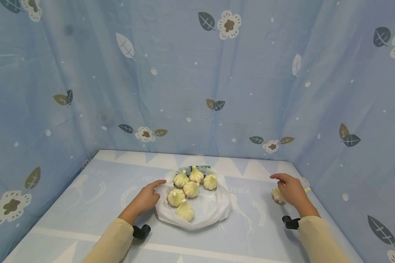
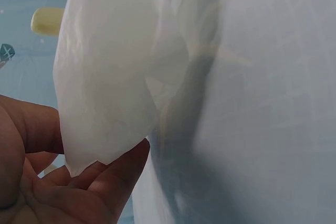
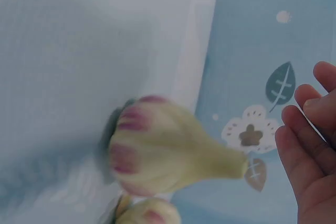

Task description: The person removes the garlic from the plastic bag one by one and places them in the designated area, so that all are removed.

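Note:
A white plastic bag (image 1: 210, 215) lies spread on the table with its mouth rolled wide, and several garlic bulbs (image 1: 191, 189) sit inside. My left hand (image 1: 146, 197) holds the bag's left rim; the left wrist view shows the thin plastic (image 2: 110, 77) between thumb and fingers. Over at the table's right side, my right hand (image 1: 291, 190) hovers above loose garlic, holding nothing. The right wrist view shows one garlic bulb (image 3: 157, 148) with purple streaks, apart from the relaxed fingers, and part of a second bulb (image 3: 149, 212) below it. In the head view the hand partly covers them.
A pale blue patterned cloth (image 1: 95, 204) covers the table. Blue curtains (image 1: 184, 73) with leaves and flowers hang close behind it and along both sides. The loose garlic lies near the table's right edge.

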### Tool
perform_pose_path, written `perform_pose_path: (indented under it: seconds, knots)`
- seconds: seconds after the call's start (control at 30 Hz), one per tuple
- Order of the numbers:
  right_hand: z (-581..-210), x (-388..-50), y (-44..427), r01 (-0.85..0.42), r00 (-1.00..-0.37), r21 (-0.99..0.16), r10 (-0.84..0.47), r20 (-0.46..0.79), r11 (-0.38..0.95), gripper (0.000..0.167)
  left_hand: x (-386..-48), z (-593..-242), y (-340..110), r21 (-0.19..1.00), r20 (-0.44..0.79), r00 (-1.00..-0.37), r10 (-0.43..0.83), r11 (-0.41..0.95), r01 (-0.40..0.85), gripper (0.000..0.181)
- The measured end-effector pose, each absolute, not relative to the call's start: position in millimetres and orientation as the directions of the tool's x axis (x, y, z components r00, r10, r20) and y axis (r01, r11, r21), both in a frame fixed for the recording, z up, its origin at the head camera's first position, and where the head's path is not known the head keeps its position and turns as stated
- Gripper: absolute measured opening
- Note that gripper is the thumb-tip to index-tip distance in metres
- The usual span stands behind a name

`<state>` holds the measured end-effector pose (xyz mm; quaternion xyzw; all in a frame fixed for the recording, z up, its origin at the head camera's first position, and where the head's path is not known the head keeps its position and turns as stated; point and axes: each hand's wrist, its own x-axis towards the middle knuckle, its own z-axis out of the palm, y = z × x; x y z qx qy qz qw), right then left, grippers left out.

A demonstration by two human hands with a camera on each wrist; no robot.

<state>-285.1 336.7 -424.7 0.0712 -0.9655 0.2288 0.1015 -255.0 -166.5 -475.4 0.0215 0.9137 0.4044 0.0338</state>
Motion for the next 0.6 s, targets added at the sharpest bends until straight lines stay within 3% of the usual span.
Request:
perform_pose_path:
  seconds: [0.6]
  knots:
    - [-407.3,-296.8,279.5,-0.376,-0.915,-0.458,-0.246,0.319,0.806,0.030,-255.4,-473.6,-161.9,0.749,-0.058,-0.997,0.051,0.663,-0.010,0.058]
